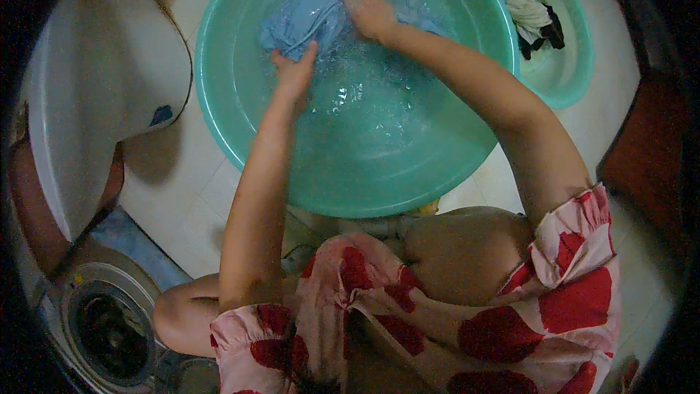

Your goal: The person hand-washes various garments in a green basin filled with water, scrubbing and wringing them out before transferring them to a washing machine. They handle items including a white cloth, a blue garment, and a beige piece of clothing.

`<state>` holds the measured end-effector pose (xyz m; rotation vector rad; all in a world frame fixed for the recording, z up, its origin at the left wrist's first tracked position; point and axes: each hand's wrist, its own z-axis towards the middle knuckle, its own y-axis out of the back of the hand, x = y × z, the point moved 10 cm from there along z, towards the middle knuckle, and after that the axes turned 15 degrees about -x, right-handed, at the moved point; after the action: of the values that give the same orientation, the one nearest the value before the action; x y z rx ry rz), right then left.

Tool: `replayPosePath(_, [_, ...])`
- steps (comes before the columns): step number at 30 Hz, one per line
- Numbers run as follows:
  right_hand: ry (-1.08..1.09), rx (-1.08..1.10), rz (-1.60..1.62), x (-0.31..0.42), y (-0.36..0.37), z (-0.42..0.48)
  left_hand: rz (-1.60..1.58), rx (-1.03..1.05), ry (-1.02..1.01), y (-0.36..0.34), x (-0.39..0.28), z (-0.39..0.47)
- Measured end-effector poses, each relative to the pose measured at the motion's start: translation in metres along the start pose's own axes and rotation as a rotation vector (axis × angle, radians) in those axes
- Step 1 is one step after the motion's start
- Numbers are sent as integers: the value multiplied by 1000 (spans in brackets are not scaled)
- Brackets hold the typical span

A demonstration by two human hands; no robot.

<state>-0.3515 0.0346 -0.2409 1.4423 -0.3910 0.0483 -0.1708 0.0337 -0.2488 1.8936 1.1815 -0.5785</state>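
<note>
A light blue cloth garment [306, 16] lies bunched in the water of a large green plastic basin [355, 202], towards its far side. At the garment's near edge is my left hand [293, 77], its thumb and fingers spread around the wet fabric. My right hand [373, 15] is curled into a fist on the garment's right part, with the fingertips hidden. More blue fabric shows under water to the right of that fist. Bubbles and churned water surround both hands, most of all at the top of the view.
A smaller green basin [582, 65] on the right holds a pale cloth [517, 3] and a dark cloth [553, 27]. At left stands a white ceramic fixture [109, 60]. A front-loading washing machine [112, 334] is at lower left. Pale tiles [180, 219] cover the floor.
</note>
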Motion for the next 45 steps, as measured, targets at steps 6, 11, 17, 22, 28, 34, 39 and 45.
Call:
replayPosePath(6, [-11, -298, 676, 86, 135, -18, -761, 364, 368, -30, -10, 0])
replayPosePath(11, [96, -430, 491, 81, 160, -40, -1004, 558, 77, -65, -71, -9])
replayPosePath(17, [-149, -367, 77, -36, 122, -20, 167, -249, -554, 0, -81, -3])
replayPosePath(22, [146, -242, -178, -23, 38, -19, 1157, -212, -1006, -71, -60, -23])
replayPosePath(28, [143, -112, -131, -1, 5, -4, 1128, -125, -1064, -78, -27, 27])
replayPosePath(34, [208, -152, -155, -1, 8, 7, 1195, -44, -953, -76, -32, 38])
replayPosePath(39, [-240, 17, 115, -20, 25, 10, 26, -72, -367, -25, -27, 44])
replayPosePath(45, [-9, -356, 678, 112, 138, -17, -891, 383, 370, -46, -34, 3])
